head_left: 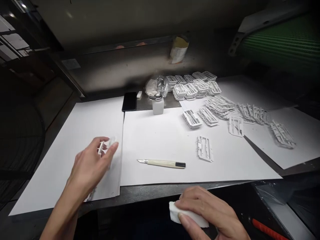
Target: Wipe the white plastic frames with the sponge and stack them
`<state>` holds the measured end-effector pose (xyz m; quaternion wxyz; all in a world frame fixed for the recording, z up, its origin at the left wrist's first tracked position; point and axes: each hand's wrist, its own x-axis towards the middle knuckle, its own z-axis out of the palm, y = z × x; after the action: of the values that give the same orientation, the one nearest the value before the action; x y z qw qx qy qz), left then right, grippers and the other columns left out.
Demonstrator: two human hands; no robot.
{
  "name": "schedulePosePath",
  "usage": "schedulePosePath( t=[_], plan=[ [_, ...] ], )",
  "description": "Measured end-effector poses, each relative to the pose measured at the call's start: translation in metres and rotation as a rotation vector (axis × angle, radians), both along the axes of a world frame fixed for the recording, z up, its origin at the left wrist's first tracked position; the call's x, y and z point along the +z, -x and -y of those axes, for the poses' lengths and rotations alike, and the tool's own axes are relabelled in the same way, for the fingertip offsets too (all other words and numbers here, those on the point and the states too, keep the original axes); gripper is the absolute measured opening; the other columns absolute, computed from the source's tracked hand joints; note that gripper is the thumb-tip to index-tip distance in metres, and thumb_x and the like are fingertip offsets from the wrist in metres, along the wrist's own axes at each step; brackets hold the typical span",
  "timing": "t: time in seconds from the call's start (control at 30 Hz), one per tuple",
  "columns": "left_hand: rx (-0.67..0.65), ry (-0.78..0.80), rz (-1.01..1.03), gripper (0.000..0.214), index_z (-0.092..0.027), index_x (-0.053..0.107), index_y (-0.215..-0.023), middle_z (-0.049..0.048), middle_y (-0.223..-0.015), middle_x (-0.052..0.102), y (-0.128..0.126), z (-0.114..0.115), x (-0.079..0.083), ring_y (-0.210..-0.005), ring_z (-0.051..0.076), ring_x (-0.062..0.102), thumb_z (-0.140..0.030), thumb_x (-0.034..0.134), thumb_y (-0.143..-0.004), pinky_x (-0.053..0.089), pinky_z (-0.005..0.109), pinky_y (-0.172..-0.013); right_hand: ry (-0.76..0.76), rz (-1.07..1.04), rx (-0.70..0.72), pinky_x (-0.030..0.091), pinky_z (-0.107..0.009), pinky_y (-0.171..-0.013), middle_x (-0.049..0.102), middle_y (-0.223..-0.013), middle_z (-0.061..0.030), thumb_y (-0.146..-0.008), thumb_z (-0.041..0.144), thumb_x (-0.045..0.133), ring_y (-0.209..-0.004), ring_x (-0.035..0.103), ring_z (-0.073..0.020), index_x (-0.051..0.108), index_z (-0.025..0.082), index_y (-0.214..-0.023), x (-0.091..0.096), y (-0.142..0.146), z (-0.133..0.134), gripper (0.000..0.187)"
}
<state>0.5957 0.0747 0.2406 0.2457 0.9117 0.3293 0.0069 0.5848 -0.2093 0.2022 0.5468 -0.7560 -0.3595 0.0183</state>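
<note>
Over the left stack of white paper [65, 150], my left hand [90, 163] is closed around a white plastic frame [100, 149], mostly hidden by the fingers. My right hand [207, 210] pinches a folded white cloth or wipe [187, 215] just off the front edge of the table. Between the hands, a craft knife [162, 163] with a cream handle lies on the middle white sheet [142, 133], blade to the left. One white plastic frame [205, 149] lies by itself to the right of the knife.
Stacks of similar white frames [191, 91] stand at the back right, more lie on the right sheet. A black phone [129, 101], a white box [158, 106] with a metal lid and a clear plastic bag [156, 86] stand behind. A red handle [267, 229] shows lower right.
</note>
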Motion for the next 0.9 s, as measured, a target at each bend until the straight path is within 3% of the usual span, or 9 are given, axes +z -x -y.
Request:
schedulePosePath(
  t=[0.13,0.23,0.33,0.43,0.5,0.57,0.6,0.7,0.9],
  plan=[
    [-0.041,-0.122,-0.127,0.056,-0.010,0.060,-0.108,0.0312,-0.098,0.064,-0.031,-0.032,-0.020,-0.096,0.054,0.055,-0.054,0.053,-0.075,0.039,0.060,-0.074,-0.019,0.046,0.004,0.053,-0.030,-0.059,0.063,-0.078,-0.0059,-0.083,0.003,0.060,-0.067,0.061,-0.0190,0.064,0.018,-0.102,-0.007,0.001,-0.006,0.024],
    [-0.062,-0.073,-0.150,0.050,-0.009,0.064,-0.096,0.0323,-0.096,0.064,-0.035,-0.032,-0.033,-0.096,0.057,0.054,-0.051,0.059,-0.070,0.037,0.064,-0.075,-0.004,0.033,-0.005,0.053,-0.030,-0.060,0.063,-0.078,-0.0061,-0.084,0.004,0.059,-0.069,0.060,-0.0191,0.064,0.017,-0.103,-0.008,0.003,-0.005,0.024],
    [-0.042,-0.016,-0.055,0.063,-0.011,0.056,-0.115,0.0287,-0.107,0.062,-0.022,-0.016,-0.028,-0.105,0.051,0.052,-0.059,0.050,-0.075,0.039,0.061,-0.080,0.000,0.003,-0.026,0.053,-0.030,-0.060,0.063,-0.078,-0.0060,-0.084,0.004,0.058,-0.068,0.061,-0.0184,0.065,0.017,-0.101,-0.007,0.004,-0.001,0.022],
    [-0.043,0.352,0.086,0.058,-0.018,0.055,-0.119,0.0127,-0.092,0.068,-0.003,0.019,-0.017,-0.082,0.026,0.064,-0.056,0.024,-0.089,0.049,0.037,-0.068,-0.026,-0.007,-0.083,0.054,-0.028,-0.061,0.065,-0.079,-0.0061,-0.084,0.004,0.058,-0.070,0.062,-0.0180,0.067,0.016,-0.099,-0.007,0.003,-0.001,0.021],
    [0.073,1.089,0.145,0.054,-0.014,0.062,-0.111,0.0099,-0.084,0.068,0.011,0.047,-0.017,-0.066,0.019,0.061,-0.053,0.032,-0.089,0.048,0.030,-0.059,-0.041,-0.007,-0.139,0.055,-0.028,-0.065,0.066,-0.081,-0.0061,-0.083,0.004,0.059,-0.075,0.064,-0.0184,0.068,0.017,-0.099,-0.008,0.003,-0.002,0.022],
    [0.212,1.550,0.109,0.042,-0.010,0.065,-0.106,0.0086,-0.078,0.067,0.021,0.073,-0.024,-0.063,0.016,0.061,-0.042,0.045,-0.089,0.050,0.029,-0.063,-0.047,-0.015,-0.200,0.055,-0.028,-0.068,0.066,-0.084,-0.0058,-0.083,0.005,0.061,-0.078,0.064,-0.0189,0.068,0.017,-0.100,-0.009,0.002,-0.001,0.022],
    [0.261,1.673,0.103,0.038,-0.009,0.066,-0.105,0.0087,-0.078,0.067,0.025,0.083,-0.028,-0.066,0.017,0.063,-0.038,0.048,-0.088,0.051,0.030,-0.066,-0.046,-0.022,-0.226,0.055,-0.028,-0.069,0.066,-0.085,-0.0057,-0.083,0.006,0.061,-0.080,0.064,-0.0192,0.067,0.018,-0.100,-0.010,0.003,0.000,0.022],
    [0.358,1.828,0.117,0.034,-0.008,0.067,-0.106,0.0103,-0.081,0.069,0.032,0.102,-0.042,-0.075,0.021,0.066,-0.032,0.050,-0.089,0.052,0.033,-0.072,-0.048,-0.049,-0.266,0.054,-0.028,-0.070,0.067,-0.087,-0.0052,-0.083,0.007,0.062,-0.082,0.064,-0.0193,0.066,0.018,-0.101,-0.012,0.005,0.004,0.021],
    [0.429,1.878,0.142,0.035,-0.005,0.066,-0.109,0.0140,-0.085,0.073,0.033,0.108,-0.049,-0.078,0.024,0.070,-0.030,0.049,-0.089,0.055,0.036,-0.076,-0.030,-0.061,-0.288,0.055,-0.029,-0.070,0.067,-0.087,-0.0052,-0.084,0.008,0.061,-0.081,0.064,-0.0199,0.067,0.019,-0.102,-0.017,0.012,0.006,0.022]
  ],
)
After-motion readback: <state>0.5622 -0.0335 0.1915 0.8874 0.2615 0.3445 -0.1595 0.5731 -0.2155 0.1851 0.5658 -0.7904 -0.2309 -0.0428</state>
